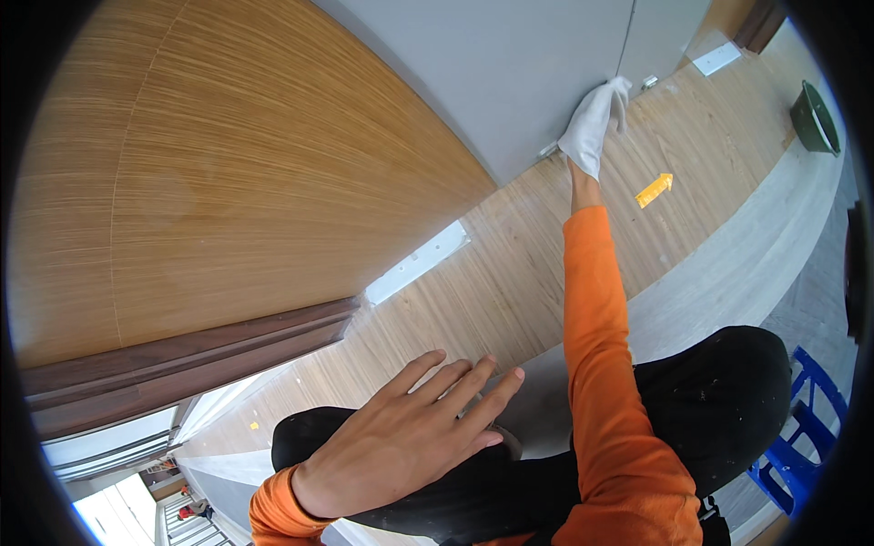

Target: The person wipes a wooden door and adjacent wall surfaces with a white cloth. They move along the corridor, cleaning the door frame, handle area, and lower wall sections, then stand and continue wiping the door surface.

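A white cloth [594, 126] covers my right hand [584, 187], so only the wrist shows and the fingers are hidden under it. The cloth lies against the lower edge of a grey panel [537, 64], where it meets the wood-look floor [510, 264]. My right arm, in an orange sleeve, stretches far forward. My left hand [410, 437] hangs above my lap, palm down with its fingers spread, holding nothing. My bent knees in dark trousers are close beneath it.
A wood-grain panel [273, 155] stands on the left, with a white strip [419, 262] at its base. A yellow arrow [655, 190] is on the floor. At the far right sits a green bucket [813, 120]; a blue plastic stool [801, 437] stands beside my right knee.
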Available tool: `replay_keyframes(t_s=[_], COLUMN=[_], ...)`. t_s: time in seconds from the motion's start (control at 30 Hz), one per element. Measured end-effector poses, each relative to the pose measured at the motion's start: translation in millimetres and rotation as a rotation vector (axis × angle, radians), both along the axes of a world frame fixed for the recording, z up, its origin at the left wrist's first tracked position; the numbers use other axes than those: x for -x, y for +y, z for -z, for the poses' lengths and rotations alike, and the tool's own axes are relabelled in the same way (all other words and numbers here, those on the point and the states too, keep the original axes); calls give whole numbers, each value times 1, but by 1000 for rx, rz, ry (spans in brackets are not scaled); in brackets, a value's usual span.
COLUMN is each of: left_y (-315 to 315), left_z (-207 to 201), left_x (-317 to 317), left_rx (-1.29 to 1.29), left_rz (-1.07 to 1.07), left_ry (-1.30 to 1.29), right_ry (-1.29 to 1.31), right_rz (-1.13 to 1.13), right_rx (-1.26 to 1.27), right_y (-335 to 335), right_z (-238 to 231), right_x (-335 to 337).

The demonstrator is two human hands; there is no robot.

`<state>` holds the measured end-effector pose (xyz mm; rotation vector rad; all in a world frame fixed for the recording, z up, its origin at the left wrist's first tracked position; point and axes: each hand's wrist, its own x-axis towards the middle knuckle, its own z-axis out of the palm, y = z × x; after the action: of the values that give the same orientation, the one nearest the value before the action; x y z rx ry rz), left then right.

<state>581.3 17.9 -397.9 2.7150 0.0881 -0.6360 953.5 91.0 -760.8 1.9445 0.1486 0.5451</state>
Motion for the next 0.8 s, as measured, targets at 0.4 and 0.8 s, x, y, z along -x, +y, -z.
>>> replay_keyframes(t_s=[0.4,0.8], left_y=[-2,-7], left_z=[3,4], left_x=[-3,-12], left_rx=[-23,-16], left_rz=[12,16], left_ry=[12,27], right_ry=[-36,688], right_rz=[243,-290], right_rx=[718,-1523], right_y=[17,37], right_z=[-3,48], right_x=[111,237])
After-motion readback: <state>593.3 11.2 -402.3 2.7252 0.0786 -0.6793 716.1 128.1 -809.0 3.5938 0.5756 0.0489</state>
